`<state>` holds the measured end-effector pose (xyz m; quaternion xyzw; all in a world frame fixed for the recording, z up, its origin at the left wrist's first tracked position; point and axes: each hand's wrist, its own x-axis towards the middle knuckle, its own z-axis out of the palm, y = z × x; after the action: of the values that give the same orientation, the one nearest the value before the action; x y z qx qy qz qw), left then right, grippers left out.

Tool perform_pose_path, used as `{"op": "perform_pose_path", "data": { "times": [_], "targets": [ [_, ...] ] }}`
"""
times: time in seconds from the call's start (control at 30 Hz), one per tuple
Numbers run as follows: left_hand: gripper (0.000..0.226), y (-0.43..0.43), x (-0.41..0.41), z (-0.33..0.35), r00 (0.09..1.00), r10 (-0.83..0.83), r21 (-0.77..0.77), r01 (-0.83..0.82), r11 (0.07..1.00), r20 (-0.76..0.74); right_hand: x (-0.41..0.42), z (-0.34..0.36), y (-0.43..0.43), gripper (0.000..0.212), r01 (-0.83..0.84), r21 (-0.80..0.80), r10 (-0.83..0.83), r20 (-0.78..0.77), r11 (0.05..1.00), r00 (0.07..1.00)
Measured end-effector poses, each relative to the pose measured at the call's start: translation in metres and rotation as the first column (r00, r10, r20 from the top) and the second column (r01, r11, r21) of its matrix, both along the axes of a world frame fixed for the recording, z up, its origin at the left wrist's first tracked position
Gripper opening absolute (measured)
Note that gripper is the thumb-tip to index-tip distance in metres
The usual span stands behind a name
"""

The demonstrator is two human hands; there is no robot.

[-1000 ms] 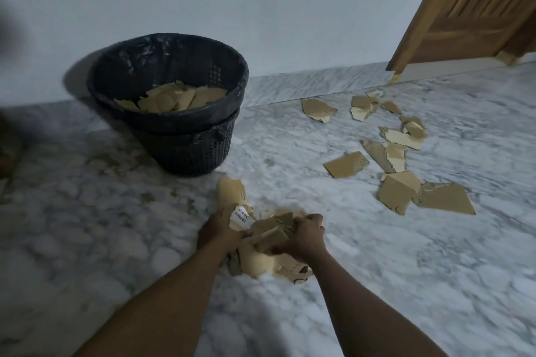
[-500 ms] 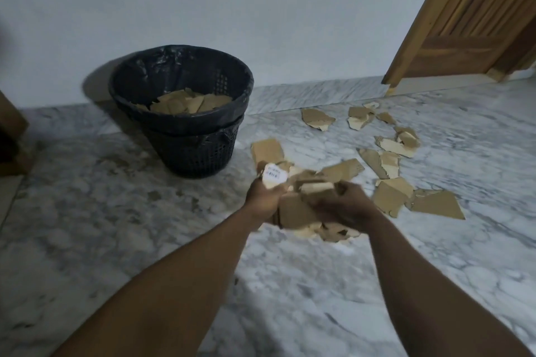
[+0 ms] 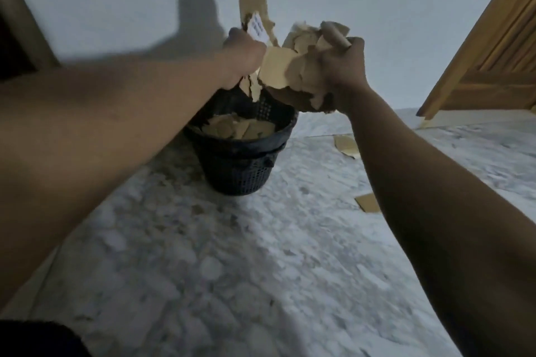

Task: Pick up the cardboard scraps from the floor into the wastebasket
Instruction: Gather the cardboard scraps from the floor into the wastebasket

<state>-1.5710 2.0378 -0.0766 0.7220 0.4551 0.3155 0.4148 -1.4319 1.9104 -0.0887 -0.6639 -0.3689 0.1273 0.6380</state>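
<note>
- Head view, progress: the wastebasket (image 3: 240, 151) already holds a layer of cardboard, and a fresh bundle of scraps (image 3: 293, 66) hangs above its rim at 12 o'clock. At least two loose scraps (image 3: 346, 145) lie on the marble floor (image 3: 261, 269) at 3 o'clock, partly hidden by the right arm.
- Head view, hands: the left hand (image 3: 242, 56) and the right hand (image 3: 343, 72) are both curled tight, squeezing the bundle between them; nothing is released yet.

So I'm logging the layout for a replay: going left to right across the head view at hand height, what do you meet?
Left hand gripping the tall torn brown cardboard strip with a white label → right hand clutching a crumpled bundle of brown cardboard scraps → slanted wooden door.
</note>
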Motion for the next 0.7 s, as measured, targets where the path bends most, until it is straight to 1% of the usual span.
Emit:
{"op": "perform_pose_path", "data": {
  "times": [0.03,0.07,0.1,0.13,0.17,0.2,0.23,0.27,0.3,0.33,0.37,0.4,0.43,0.47,0.5,0.53,0.57,0.6,0.63,0.67,0.7],
  "targets": [
    [0.051,0.008,-0.008,-0.008,0.998,0.054,-0.017,-0.054,0.998,0.037,-0.011,-0.001,0.016,0.046,0.028,0.0,-0.028,-0.007,1.0,1.0],
    [0.043,0.013,-0.017,-0.02,0.993,0.094,-0.037,-0.091,0.995,0.074,-0.023,-0.003,0.028,0.043,0.049,-0.007,-0.049,-0.006,0.999,0.999],
    [0.032,0.017,-0.023,-0.03,0.991,0.095,-0.061,-0.09,0.994,0.088,-0.034,-0.006,0.038,0.039,0.057,-0.01,-0.057,0.0,0.998,0.998],
    [0.02,0.019,-0.029,-0.037,0.996,0.057,-0.105,-0.051,0.993,0.062,-0.043,-0.011,0.048,0.038,0.05,-0.031,-0.05,0.015,0.998,0.999],
    [0.013,0.02,-0.034,-0.044,0.999,0.012,-0.139,-0.007,0.99,0.035,-0.048,-0.016,0.056,0.04,0.011,-0.077,-0.009,0.028,0.997,1.0],
    [0.012,0.023,-0.039,-0.05,0.999,-0.033,-0.151,0.03,0.988,-0.019,-0.053,-0.021,0.062,0.046,-0.06,-0.158,0.066,0.03,0.986,0.997],
    [0.019,0.021,-0.046,-0.052,0.994,-0.087,-0.156,0.075,0.985,-0.071,-0.054,-0.027,0.067,0.056,-0.136,-0.268,0.149,0.029,0.954,0.988],
    [0.033,0.024,-0.053,-0.055,0.984,-0.116,-0.154,0.095,0.983,-0.137,-0.054,-0.033,0.069,0.063,-0.181,-0.398,0.213,0.039,0.899,0.976],
    [0.046,0.031,-0.057,-0.061,0.974,-0.109,-0.125,0.085,0.988,-0.2,-0.052,-0.041,0.07,0.061,-0.171,-0.506,0.242,0.077,0.846,0.967],
    [0.054,0.036,-0.062,-0.066,0.955,-0.083,-0.066,0.067,0.996,-0.284,-0.051,-0.05,0.067,0.055,-0.106,-0.558,0.224,0.147,0.823,0.964],
    [0.059,0.041,-0.07,-0.074,0.93,-0.038,0.013,0.046,0.999,-0.366,-0.049,-0.061,0.063,0.051,-0.012,-0.577,0.167,0.216,0.817,0.962],
    [0.064,0.051,-0.075,-0.084,0.878,0.023,0.103,0.03,0.994,-0.479,-0.045,-0.072,0.059,0.055,0.08,-0.581,0.089,0.257,0.81,0.962],
    [0.067,0.055,-0.082,-0.092,0.818,0.077,0.166,0.023,0.986,-0.571,-0.042,-0.085,0.053,0.066,0.153,-0.602,0.011,0.26,0.784,0.966],
    [0.067,0.059,-0.088,-0.099,0.785,0.067,0.134,0.021,0.991,-0.616,-0.04,-0.098,0.048,0.076,0.169,-0.637,-0.049,0.201,0.753,0.978],
    [0.061,0.061,-0.094,-0.108,0.778,0.0,0.051,0.041,0.998,-0.628,-0.044,-0.107,0.042,0.079,0.108,-0.675,-0.082,0.071,0.73,0.994],
    [0.051,0.058,-0.1,-0.112,0.791,-0.075,-0.043,0.061,0.997,-0.607,-0.048,-0.116,0.041,0.072,-0.021,-0.681,-0.088,-0.126,0.732,0.988],
    [0.045,0.055,-0.104,-0.117,0.809,-0.111,-0.106,0.061,0.992,-0.577,-0.051,-0.122,0.041,0.059,-0.163,-0.638,-0.08,-0.335,0.752,0.939],
    [0.042,0.053,-0.105,-0.12,0.839,-0.116,-0.16,0.035,0.987,-0.531,-0.055,-0.126,0.041,0.045,-0.254,-0.565,-0.071,-0.49,0.785,0.869],
    [0.04,0.049,-0.104,-0.119,0.87,-0.121,-0.21,0.021,0.978,-0.477,-0.057,-0.127,0.041,0.034,-0.281,-0.49,-0.066,-0.577,0.825,0.814],
    [0.034,0.046,-0.1,-0.115,0.896,-0.11,-0.231,0.008,0.973,-0.43,-0.057,-0.125,0.041,0.025,-0.274,-0.441,-0.058,-0.606,0.854,0.793],
    [0.025,0.04,-0.096,-0.106,0.921,-0.09,-0.232,-0.001,0.973,-0.38,-0.054,-0.12,0.038,0.019,-0.263,-0.419,-0.048,-0.601,0.869,0.798]
  ]
}}
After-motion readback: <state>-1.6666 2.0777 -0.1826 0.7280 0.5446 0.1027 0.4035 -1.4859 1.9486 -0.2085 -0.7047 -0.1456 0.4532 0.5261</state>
